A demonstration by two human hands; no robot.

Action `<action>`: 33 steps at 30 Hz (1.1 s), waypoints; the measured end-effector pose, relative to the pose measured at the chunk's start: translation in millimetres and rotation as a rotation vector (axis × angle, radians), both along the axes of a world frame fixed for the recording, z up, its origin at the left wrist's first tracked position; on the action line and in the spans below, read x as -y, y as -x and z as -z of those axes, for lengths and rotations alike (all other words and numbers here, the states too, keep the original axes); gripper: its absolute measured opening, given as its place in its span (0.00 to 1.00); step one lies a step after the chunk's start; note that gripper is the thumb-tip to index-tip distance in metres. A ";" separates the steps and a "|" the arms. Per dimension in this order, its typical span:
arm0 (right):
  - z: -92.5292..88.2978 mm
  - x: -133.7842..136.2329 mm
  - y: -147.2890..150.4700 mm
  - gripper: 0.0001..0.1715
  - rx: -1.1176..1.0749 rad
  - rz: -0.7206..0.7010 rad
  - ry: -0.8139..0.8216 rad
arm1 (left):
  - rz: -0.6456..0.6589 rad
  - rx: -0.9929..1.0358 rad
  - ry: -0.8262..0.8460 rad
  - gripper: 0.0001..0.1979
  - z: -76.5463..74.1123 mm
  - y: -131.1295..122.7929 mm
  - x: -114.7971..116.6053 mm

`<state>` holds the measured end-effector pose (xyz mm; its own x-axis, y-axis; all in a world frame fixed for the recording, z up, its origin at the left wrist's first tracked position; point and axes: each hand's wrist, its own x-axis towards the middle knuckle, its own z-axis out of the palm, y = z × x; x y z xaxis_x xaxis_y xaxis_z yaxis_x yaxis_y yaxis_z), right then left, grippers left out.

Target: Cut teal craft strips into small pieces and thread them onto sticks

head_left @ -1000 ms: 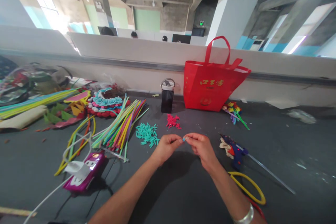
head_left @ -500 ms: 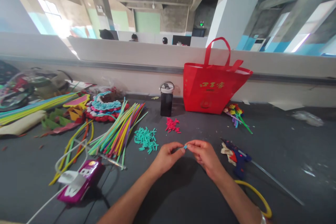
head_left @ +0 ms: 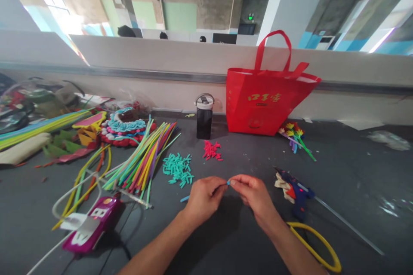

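Observation:
My left hand (head_left: 204, 197) and my right hand (head_left: 254, 195) meet above the dark table (head_left: 338, 206), fingertips pinched together on one small blue piece (head_left: 228, 183). Its other end (head_left: 185, 199) pokes out to the left, below my left hand. Just beyond my left hand lies a heap of teal cut pieces (head_left: 177, 169), and a smaller heap of red cut pieces (head_left: 211, 150) sits behind it.
A bundle of coloured stems (head_left: 142, 161) fans out at left, near a purple tool (head_left: 92, 227). A black bottle (head_left: 204, 117) and a red bag (head_left: 266, 99) stand at the back. A blue glue gun (head_left: 295, 191) and a yellow loop (head_left: 318, 245) lie right of my right hand.
The view has shifted a little, and both hands sit slightly lower and nearer. The pinch on the blue piece is unchanged.

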<state>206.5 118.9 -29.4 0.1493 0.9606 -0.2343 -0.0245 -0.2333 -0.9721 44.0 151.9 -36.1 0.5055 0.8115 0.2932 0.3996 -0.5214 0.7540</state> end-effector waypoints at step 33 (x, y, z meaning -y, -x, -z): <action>0.8 0.7 -10.0 0.08 0.668 -0.096 -0.421 | -0.091 0.326 0.470 0.11 2.7 -3.1 -9.9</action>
<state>216.5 118.2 -30.2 0.0423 0.9645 0.2608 0.5962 0.1851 -0.7812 47.1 161.8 -38.8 0.3719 0.9281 0.0198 0.1358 -0.0755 0.9879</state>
